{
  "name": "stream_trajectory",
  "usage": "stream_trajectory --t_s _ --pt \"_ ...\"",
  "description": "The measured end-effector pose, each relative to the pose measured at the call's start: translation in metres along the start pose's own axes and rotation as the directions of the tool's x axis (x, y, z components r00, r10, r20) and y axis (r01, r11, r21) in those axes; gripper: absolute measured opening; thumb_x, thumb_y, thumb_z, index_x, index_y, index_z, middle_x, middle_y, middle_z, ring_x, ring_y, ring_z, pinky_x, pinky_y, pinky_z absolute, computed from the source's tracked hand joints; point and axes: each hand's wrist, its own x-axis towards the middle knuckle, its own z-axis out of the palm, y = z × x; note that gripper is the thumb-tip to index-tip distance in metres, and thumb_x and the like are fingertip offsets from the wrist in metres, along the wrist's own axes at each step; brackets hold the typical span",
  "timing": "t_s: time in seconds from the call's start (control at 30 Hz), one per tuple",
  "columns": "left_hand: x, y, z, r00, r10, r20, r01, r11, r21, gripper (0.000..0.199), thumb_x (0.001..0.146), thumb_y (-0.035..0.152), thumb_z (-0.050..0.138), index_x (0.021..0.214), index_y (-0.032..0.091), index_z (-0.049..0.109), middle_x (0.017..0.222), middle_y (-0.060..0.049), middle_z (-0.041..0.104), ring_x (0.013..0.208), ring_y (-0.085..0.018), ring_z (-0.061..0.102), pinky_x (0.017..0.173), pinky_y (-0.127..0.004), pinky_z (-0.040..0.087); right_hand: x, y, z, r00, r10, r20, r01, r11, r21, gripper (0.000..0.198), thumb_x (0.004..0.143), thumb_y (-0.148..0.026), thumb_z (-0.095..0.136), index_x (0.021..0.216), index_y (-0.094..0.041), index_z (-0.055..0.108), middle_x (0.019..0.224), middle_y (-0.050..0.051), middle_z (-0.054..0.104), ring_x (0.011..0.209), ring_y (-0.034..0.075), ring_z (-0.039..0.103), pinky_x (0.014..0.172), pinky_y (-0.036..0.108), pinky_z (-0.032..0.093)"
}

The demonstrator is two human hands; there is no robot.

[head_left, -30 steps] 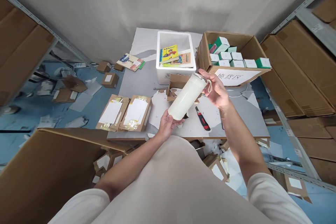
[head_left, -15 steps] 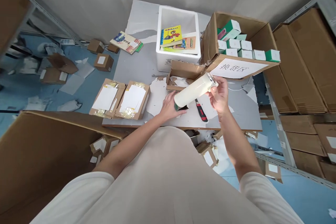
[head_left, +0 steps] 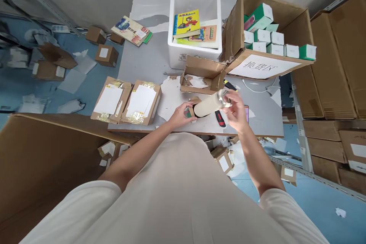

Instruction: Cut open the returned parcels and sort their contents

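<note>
My left hand [head_left: 180,116] is closed around a small green and brown carton [head_left: 191,112] near the table's front edge. A cream cylindrical bottle [head_left: 208,105] lies slanted, its lower end at the carton's dark open mouth; how far inside it sits I cannot tell. My right hand [head_left: 235,109] grips the bottle's upper end, where clear wrapping and a shiny rim show. Just below the bottle is a red and black utility knife [head_left: 220,119]. Behind it stands an open brown box [head_left: 201,69] with torn paper inside.
A white foam box [head_left: 196,54] holds books. Beside it, a large carton [head_left: 233,30] holds several green and white boxes. Two taped parcels [head_left: 141,103] lie at the left, with books [head_left: 131,30] farther back. A phone [head_left: 246,113] lies beyond my right hand.
The bottle's upper end has dipped, and its lower end now meets the carton's mouth. The carton has turned, showing its brown flap. My view has shifted, revealing the phone.
</note>
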Motion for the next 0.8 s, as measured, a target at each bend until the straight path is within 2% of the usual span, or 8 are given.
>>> stream_trajectory --t_s 0.13,0.23,0.43,0.53,0.6,0.7,0.73,0.8 --pt "-0.003 -0.004 0.000 1.000 -0.007 -0.005 0.007 0.998 -0.070 0.048 0.058 0.036 0.086 0.095 0.021 0.060 0.131 -0.015 0.059 0.127 -0.030 0.053 0.099 -0.055 0.049 -0.009 0.015 0.023 0.951 -0.030 0.308 0.096 0.975 -0.201 0.036 0.085 -0.041 0.063 0.118 -0.028 0.056 0.128 0.013 0.043 0.105 0.026 0.055 0.084 0.045 0.053" --pt "-0.004 -0.005 0.001 1.000 -0.012 -0.004 0.012 0.996 -0.084 0.048 0.058 0.035 0.086 0.096 0.020 0.061 0.132 -0.015 0.059 0.126 -0.031 0.054 0.100 -0.055 0.048 -0.010 0.028 0.041 0.895 -0.001 0.446 0.180 0.916 -0.359 0.031 0.087 -0.039 0.057 0.113 -0.021 0.057 0.123 0.017 0.046 0.108 0.028 0.053 0.092 0.048 0.048" --pt "-0.004 -0.003 0.002 0.999 -0.030 -0.042 0.027 0.996 -0.081 0.045 0.060 0.036 0.085 0.095 0.020 0.061 0.130 -0.015 0.060 0.120 -0.029 0.059 0.097 -0.053 0.052 0.009 0.013 0.061 0.857 0.176 0.485 0.278 0.635 -0.721 0.020 0.079 -0.034 0.067 0.093 -0.021 0.063 0.104 0.013 0.059 0.102 0.032 0.050 0.106 0.071 0.014" --pt "-0.005 -0.006 0.008 0.998 -0.046 -0.036 0.042 0.994 -0.100 0.047 0.059 0.037 0.086 0.096 0.020 0.060 0.128 -0.014 0.062 0.118 -0.028 0.060 0.094 -0.051 0.054 0.018 0.012 0.063 0.822 0.260 0.507 0.287 0.579 -0.763 0.019 0.076 -0.037 0.073 0.082 -0.021 0.065 0.094 0.011 0.061 0.098 0.032 0.051 0.103 0.073 0.012" --pt "-0.007 -0.010 0.015 0.994 -0.069 -0.079 0.058 0.989 -0.138 0.057 0.056 0.036 0.088 0.103 0.021 0.058 0.129 -0.014 0.061 0.119 -0.028 0.059 0.095 -0.050 0.053 0.019 0.018 0.061 0.812 0.266 0.520 0.289 0.592 -0.753 0.022 0.077 -0.041 0.073 0.081 -0.021 0.065 0.095 0.011 0.061 0.099 0.032 0.051 0.103 0.071 0.018" --pt "-0.012 -0.014 0.026 0.966 -0.104 -0.236 0.058 0.979 -0.195 0.071 0.055 0.038 0.089 0.115 0.022 0.053 0.126 -0.014 0.063 0.121 -0.028 0.059 0.101 -0.052 0.048 0.009 0.032 0.053 0.819 0.180 0.545 0.243 0.752 -0.613 0.027 0.082 -0.047 0.066 0.089 -0.022 0.066 0.114 0.015 0.058 0.110 0.034 0.050 0.103 0.060 0.032" --pt "-0.014 -0.014 0.029 0.958 -0.098 -0.270 0.049 0.982 -0.183 0.070 0.057 0.040 0.088 0.115 0.022 0.053 0.125 -0.014 0.063 0.121 -0.028 0.059 0.104 -0.053 0.045 0.003 0.037 0.050 0.853 0.144 0.501 0.184 0.815 -0.549 0.030 0.084 -0.050 0.063 0.095 -0.022 0.065 0.123 0.016 0.054 0.116 0.034 0.049 0.103 0.057 0.036" --pt "-0.017 -0.012 0.033 0.967 -0.032 -0.253 0.012 0.997 -0.082 0.061 0.062 0.043 0.085 0.112 0.023 0.057 0.128 -0.016 0.062 0.124 -0.029 0.057 0.109 -0.054 0.039 -0.015 0.044 0.046 0.946 0.135 0.295 -0.002 0.912 -0.411 0.040 0.086 -0.053 0.058 0.112 -0.022 0.059 0.132 0.017 0.048 0.123 0.032 0.047 0.103 0.053 0.041"
